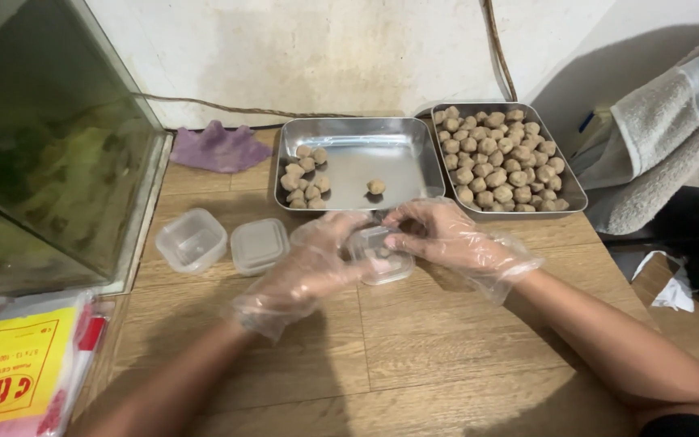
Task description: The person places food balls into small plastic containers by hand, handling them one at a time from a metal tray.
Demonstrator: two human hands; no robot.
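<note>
Both my hands wear clear plastic gloves. My left hand [309, 267] and my right hand [446, 239] meet over a small clear plastic container [382, 260] on the wooden table, fingers gripping its rim and lid. Just beyond them sits a steel tray [402, 137] with several brown food balls [305, 174] heaped at its left and one lone ball [376, 187] near its middle. A second steel tray [569, 190] to the right is packed with balls [499, 158].
An open clear container [192, 240] and a lidded one [259, 246] stand at the left. A glass tank [50, 162] fills the far left. A purple cloth [218, 148] lies by the wall, grey towels [673, 137] at right, a yellow-and-red plastic packet [22, 368] bottom left.
</note>
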